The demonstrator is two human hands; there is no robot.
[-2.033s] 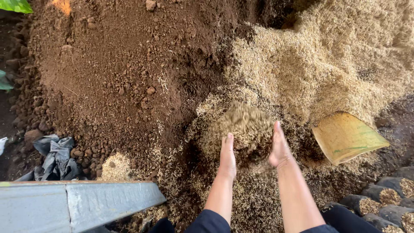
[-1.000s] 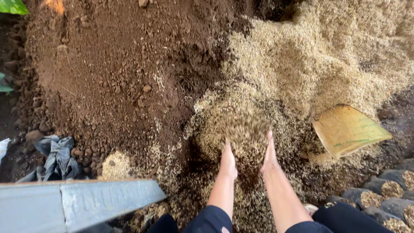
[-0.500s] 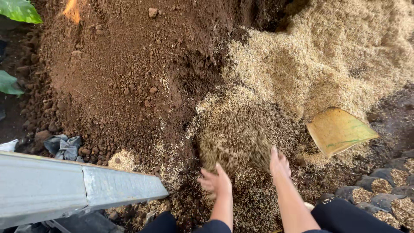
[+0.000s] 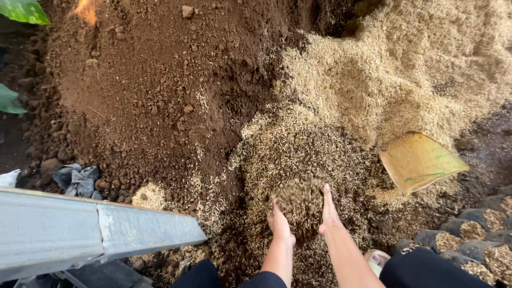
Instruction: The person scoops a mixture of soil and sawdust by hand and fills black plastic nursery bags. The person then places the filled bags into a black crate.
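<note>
Husk mix (image 4: 300, 202) cupped between left hand (image 4: 279, 224), right hand (image 4: 329, 210).

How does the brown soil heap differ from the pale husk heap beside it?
The soil heap is dark reddish brown and clumpy, with lumps; the husk heap is pale straw-coloured, fine and fibrous. The soil lies on the left, the husks on the right. Both are loose piles that blend where the left hand and right hand cup a mixed scoop.
</note>
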